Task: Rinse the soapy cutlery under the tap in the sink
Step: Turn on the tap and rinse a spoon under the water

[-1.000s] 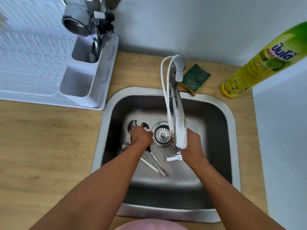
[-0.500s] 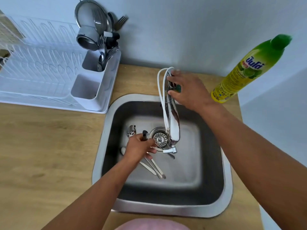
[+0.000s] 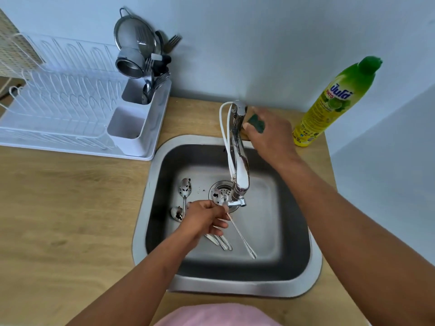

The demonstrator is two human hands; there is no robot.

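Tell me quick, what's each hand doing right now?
Left hand: closed, holding a spoon under the tap spout.
Right hand: open, holding nothing, beside the tap handle.

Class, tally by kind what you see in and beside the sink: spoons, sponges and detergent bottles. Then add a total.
Spoons: 3
Sponges: 1
Detergent bottles: 1
Total: 5

Brushed steel sink (image 3: 313, 262) — glossy chrome tap (image 3: 240, 165), matt wood-grain counter (image 3: 58, 220).
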